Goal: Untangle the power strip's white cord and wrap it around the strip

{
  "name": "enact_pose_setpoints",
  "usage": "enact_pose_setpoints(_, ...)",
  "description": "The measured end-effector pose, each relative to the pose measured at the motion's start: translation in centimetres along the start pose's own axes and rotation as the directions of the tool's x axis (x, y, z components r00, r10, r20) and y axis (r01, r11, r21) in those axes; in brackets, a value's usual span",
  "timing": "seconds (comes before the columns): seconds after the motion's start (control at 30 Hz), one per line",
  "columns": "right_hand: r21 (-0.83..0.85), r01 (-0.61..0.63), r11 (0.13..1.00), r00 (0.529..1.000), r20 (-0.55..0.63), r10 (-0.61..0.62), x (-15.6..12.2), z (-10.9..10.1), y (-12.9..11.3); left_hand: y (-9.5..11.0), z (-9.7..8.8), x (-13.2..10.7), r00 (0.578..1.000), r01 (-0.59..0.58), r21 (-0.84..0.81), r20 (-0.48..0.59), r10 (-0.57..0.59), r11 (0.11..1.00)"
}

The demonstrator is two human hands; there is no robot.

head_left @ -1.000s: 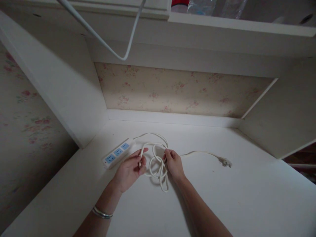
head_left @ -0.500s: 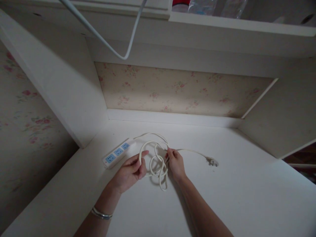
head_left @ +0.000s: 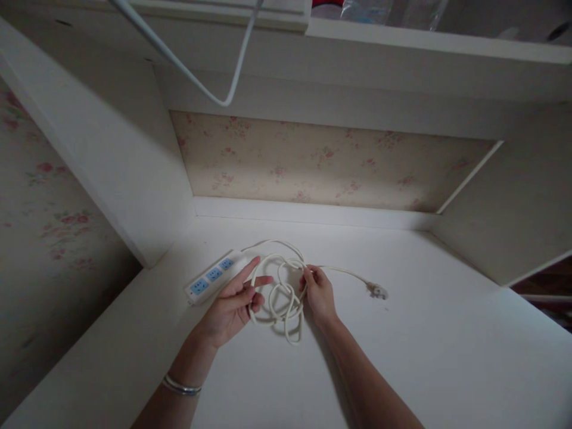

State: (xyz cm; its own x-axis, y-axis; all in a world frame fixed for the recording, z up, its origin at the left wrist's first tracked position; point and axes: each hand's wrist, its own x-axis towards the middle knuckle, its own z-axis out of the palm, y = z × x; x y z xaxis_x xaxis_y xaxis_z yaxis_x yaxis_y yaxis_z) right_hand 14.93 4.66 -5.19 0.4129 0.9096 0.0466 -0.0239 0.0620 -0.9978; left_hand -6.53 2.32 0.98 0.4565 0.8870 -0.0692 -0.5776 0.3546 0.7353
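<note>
A cream power cord [head_left: 267, 322] lies in loose, tangled loops between my hands. My left hand [head_left: 232, 307] has the left side of a loop between its thumb and curled fingers, while its index and middle fingers stretch out past the cord. On the right of the coil, my right hand [head_left: 318, 296] pinches several strands together; its fingertips are partly hidden. The white power strip [head_left: 211, 277] with blue socket faces lies at an angle left of the coil. Beyond my right hand, the cord's plug [head_left: 378, 291] rests on the white desktop [head_left: 429, 351].
A floral wallpapered back panel [head_left: 322, 161] and white side walls enclose the desktop. Overhead, a shelf [head_left: 424, 43] holds clear plastic items and something red. A white cable [head_left: 223, 102] hangs in a bend at upper left.
My left hand's index finger has straightened upward and its middle finger reaches through the loop. My right hand keeps its pinch. The plug has shifted slightly left.
</note>
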Motion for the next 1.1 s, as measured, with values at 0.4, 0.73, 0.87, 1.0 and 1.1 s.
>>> enact_pose_setpoints(0.4,0.033,-0.052,0.998,0.999,-0.016,0.052,0.3,-0.4,0.5,-1.3,-2.5,-0.4,0.919,-0.066,0.045,0.393,0.043,0.997)
enact_pose_setpoints(0.73,-0.035,-0.076,0.997,0.997,-0.004,0.076,0.4,-0.5,0.9,0.6,-1.3,-1.9,0.747,0.111,0.438,0.556,-0.365,0.892)
enact_pose_setpoints(0.87,0.012,-0.002,1.000,0.998,0.060,0.001,0.3,-0.1,0.5,0.0,-1.4,-1.4,0.779,0.123,0.317,0.557,-0.290,0.940)
enact_pose_setpoints(1.0,0.014,0.010,1.000,0.996,0.083,-0.011,0.1,0.0,0.3,-1.0,-0.8,0.0,0.941,0.189,0.187,0.247,-0.232,0.964)
enact_pose_setpoints(1.1,0.010,-0.001,1.000,0.997,0.071,0.001,0.1,0.0,0.2,-1.5,-0.4,1.2,0.978,0.201,0.127,0.032,-0.206,0.971)
